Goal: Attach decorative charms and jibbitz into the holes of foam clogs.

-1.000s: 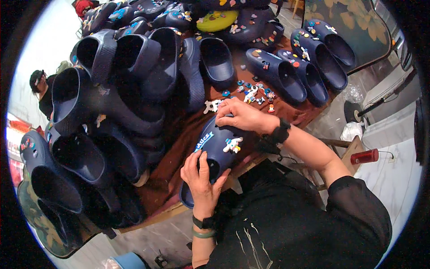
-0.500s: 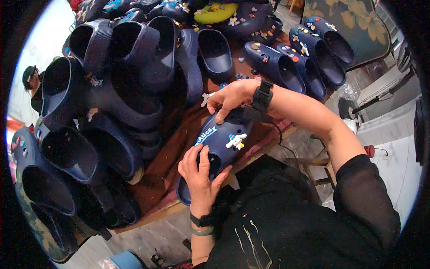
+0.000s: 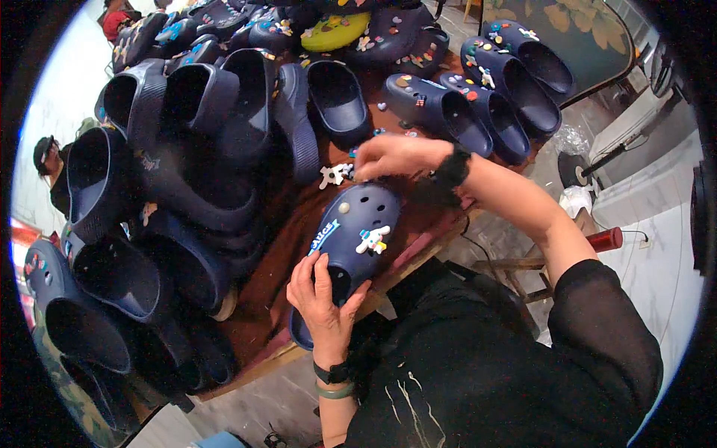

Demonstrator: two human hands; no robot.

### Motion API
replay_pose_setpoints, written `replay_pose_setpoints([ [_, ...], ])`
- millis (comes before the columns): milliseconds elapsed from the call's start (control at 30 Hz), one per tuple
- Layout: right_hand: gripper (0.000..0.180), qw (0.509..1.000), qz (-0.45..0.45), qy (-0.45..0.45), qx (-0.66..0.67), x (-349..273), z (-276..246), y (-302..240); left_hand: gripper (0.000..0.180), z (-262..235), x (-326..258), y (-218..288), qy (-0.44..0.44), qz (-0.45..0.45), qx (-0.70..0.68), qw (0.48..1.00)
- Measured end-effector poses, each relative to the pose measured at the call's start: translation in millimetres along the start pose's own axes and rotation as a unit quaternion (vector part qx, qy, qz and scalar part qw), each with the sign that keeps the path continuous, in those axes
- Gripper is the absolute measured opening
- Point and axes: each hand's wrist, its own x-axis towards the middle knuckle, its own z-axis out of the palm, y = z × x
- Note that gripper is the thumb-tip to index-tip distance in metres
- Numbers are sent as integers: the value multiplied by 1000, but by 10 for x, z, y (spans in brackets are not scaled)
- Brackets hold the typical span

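A navy clog [image 3: 362, 250] lies at the table's front edge, toe pointing away. It carries a blue-and-white lettered charm [image 3: 323, 237], a white figure charm [image 3: 373, 240] and a pale round charm [image 3: 343, 208]; several holes in its toe are bare. My left hand [image 3: 320, 287] grips the clog around its foot opening, thumb on the right side and fingers on the left. Just beyond the toe, my right hand [image 3: 396, 157] is off the clog, blurred by motion. Its fingertips point down beside white charms [image 3: 333, 176] on the table; whether they hold anything is unclear.
Stacked navy clogs [image 3: 160, 179] crowd the left of the brown-covered table [image 3: 261, 317]. Decorated clogs [image 3: 515, 82] stand at the far right, and a yellow-green clog [image 3: 336, 32] lies at the back. A wooden stool [image 3: 523, 276] is beyond the table's right edge.
My right hand has lifted from the clog's toe and moved beyond it to the loose charms, uncovering the pale round charm. My left hand keeps its grip on the clog.
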Motion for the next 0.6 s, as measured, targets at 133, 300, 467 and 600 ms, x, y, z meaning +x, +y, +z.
replay_pose_setpoints([
  [133,22,969,64,224,-76,-414,-401,400,79,13,-3,17,8,-1,1,1000],
  [300,14,950,-22,259,-172,-577,-149,748,79,16,-1,33,11,-5,-1,1000],
  [467,24,911,-92,339,-217,-465,169,769,79,3,1,34,6,-5,5,1000],
  [600,18,885,-74,353,-294,-429,230,704,79,6,-1,40,5,-14,7,1000],
])
